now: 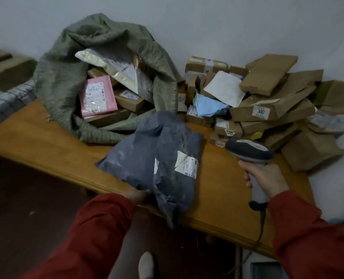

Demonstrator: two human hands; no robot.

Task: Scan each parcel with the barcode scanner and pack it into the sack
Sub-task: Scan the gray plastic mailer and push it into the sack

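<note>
Your left hand (136, 195) gripped grey parcel (157, 158) by near corner, over table (46, 150) edge; your right hand (265, 179) held scanner (249, 151) beside its label; sack (66, 77) lay open behind, part-filled

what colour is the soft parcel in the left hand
Dark grey, with a white label; the head view shows the soft parcel best.

A makeshift parcel-sorting corner in a plain room: a heap of labelled cardboard parcels (272, 101) at right on a wooden bench (46, 146), an open green sack (66, 77) of packages at upper left, bare pale wall (207, 21) behind.
</note>
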